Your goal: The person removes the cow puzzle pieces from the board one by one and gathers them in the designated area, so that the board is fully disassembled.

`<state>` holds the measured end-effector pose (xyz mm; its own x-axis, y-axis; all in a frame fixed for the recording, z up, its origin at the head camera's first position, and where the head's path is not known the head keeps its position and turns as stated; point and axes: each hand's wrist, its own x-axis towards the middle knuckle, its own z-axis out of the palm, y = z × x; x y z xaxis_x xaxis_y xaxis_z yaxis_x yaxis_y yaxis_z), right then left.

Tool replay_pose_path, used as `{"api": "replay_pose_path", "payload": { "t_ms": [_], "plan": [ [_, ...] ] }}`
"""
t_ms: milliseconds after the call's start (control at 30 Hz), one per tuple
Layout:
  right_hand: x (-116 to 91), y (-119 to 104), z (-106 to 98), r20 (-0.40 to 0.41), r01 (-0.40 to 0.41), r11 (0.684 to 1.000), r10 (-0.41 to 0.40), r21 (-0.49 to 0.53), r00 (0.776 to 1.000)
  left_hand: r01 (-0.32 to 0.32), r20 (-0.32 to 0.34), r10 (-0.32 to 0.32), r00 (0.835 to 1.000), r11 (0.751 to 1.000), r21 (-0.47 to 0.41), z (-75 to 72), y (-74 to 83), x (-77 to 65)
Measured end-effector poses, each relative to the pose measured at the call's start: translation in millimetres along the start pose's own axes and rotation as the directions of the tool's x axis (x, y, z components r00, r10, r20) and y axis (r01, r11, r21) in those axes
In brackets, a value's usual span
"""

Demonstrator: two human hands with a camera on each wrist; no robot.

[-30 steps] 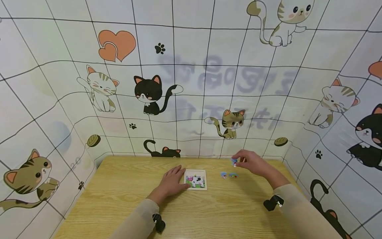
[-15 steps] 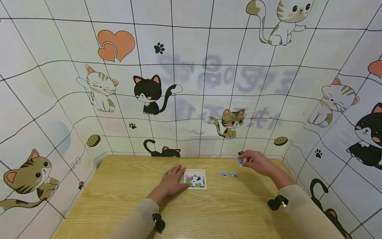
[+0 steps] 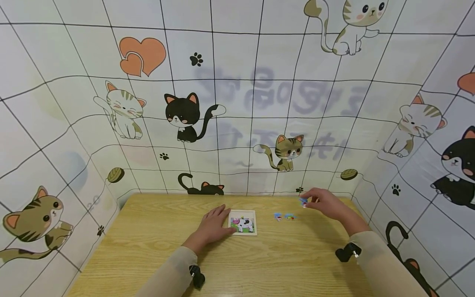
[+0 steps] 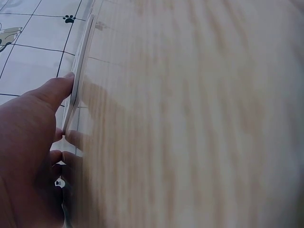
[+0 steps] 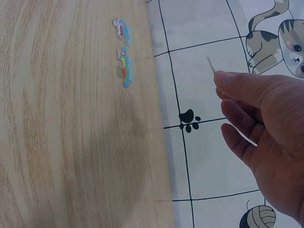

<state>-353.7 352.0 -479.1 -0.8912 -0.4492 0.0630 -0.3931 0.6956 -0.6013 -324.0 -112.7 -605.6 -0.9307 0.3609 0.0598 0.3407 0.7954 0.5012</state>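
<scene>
the left hand [image 3: 213,225] lies on the pale wooden counter [image 3: 245,260] against the left side of the flat cream square puzzle tray [image 3: 242,212], its fingers extended and slightly spread, the thumb touching the tray's near left edge. the tray lies flat near the middle of the counter, with a printed black-and-white cow picture [image 3: 245,225] filling its near part and a bare strip along the far side. the right hand [image 3: 326,204], raised at the far right, pinches a small thin blue puzzle piece [image 3: 303,202] between thumb and forefinger; the right wrist view shows the piece edge-on and the other fingers loosely bent, apart from it. left of that hand, a small blue-and-white puzzle piece [image 3: 278,216] and a small blue, green and yellow puzzle piece [image 3: 290,216] lie side by side to the right of the tray. to handle the raised piece well, a light pinch at its rim should leave most of the print visible, so a small turn of the wrist can settle which way it faces. gentle sideways contact from the left hand is probably enough to steady the tray; heavy thumb pressure could tip or slide it.
</scene>
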Motion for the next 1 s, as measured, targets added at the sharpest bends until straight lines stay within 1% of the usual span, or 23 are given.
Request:
{"api": "replay_pose_path", "payload": {
  "t_ms": [167,267,367,467,567,700,833,1000],
  "plan": [
    [-1,10,4,-0.001,-0.025,0.999,0.025,0.032,1.0,0.004,0.006,-0.004,1.0,1.0,0.007,2.4,-3.0,2.7],
    [-2,14,10,-0.003,-0.046,0.997,0.046,0.067,0.999,0.011,0.007,-0.011,1.0,1.0,0.011,4.0,-4.4,3.5],
    [-3,20,16,0.0,-0.062,0.995,0.063,0.08,0.998,0.014,0.011,-0.014,1.0,1.0,0.011,3.8,-4.2,3.4],
    [-2,27,23,-0.006,-0.076,0.994,0.076,0.08,0.997,0.014,0.012,-0.014,1.0,1.0,0.012,2.5,-3.0,2.5],
    [-1,33,30,-0.004,-0.054,0.996,0.054,0.072,0.999,0.005,0.002,-0.005,1.0,1.0,0.017,0.4,-0.4,0.8],
    [-1,39,38,0.01,-0.049,0.998,0.048,0.049,0.999,0.0,0.0,0.0,1.0,1.0,0.022,-2.0,2.1,-0.2],
    [-1,41,44,0.025,-0.071,0.996,0.07,0.044,0.997,0.008,0.018,-0.008,1.0,1.0,0.026,-3.7,3.0,0.1],
    [-1,42,49,0.043,-0.097,0.995,0.095,0.04,0.995,-0.004,0.003,0.004,1.0,1.0,0.022,-2.6,2.5,-0.6]
  ]
}}
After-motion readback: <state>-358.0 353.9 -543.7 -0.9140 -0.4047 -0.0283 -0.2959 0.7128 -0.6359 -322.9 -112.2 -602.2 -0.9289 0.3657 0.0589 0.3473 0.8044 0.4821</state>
